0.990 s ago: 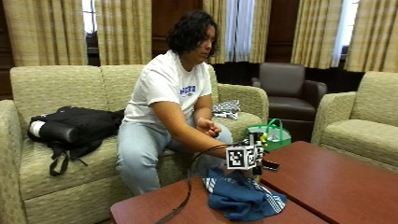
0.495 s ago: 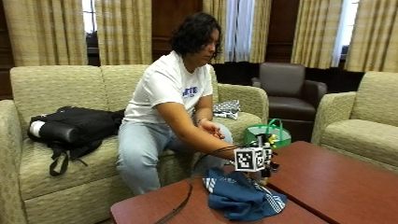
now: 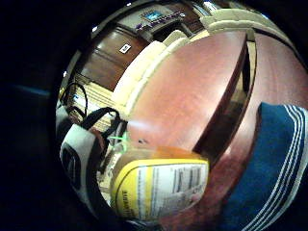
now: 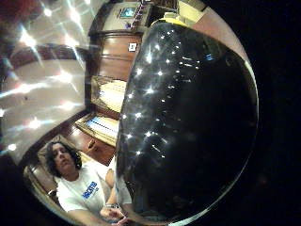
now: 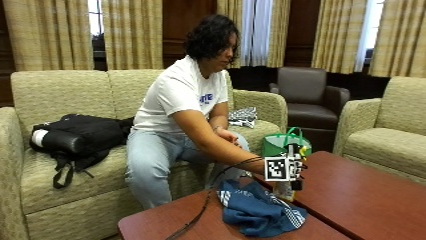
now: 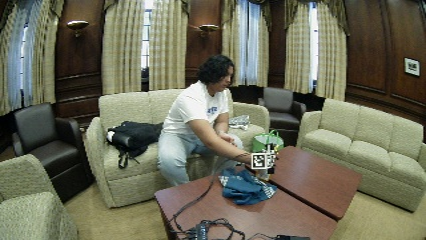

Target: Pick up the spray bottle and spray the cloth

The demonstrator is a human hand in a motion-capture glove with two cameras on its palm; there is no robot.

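You're reaching across the red-brown tabletop (image 5: 373,195); the blue striped cloth (image 5: 258,212) lies bunched just beside and below your hand (image 5: 287,172), and the yellow-labelled spray bottle (image 3: 159,188) stands upright right at your palm, beside the cloth – whether your fingers wrap it, I can't tell

person (image 5: 193,107): seated figure, dark curly hair | top: white short-sleeved T-shirt (image 5: 174,95), blue lettering on chest | legs: light blue jeans (image 5: 153,160) | wrist of bare hand: thin band or bracelet (image 5: 216,128) | hands: right hand (image 5: 293,172) in black glove, mostly hidden in the outside view; other bare
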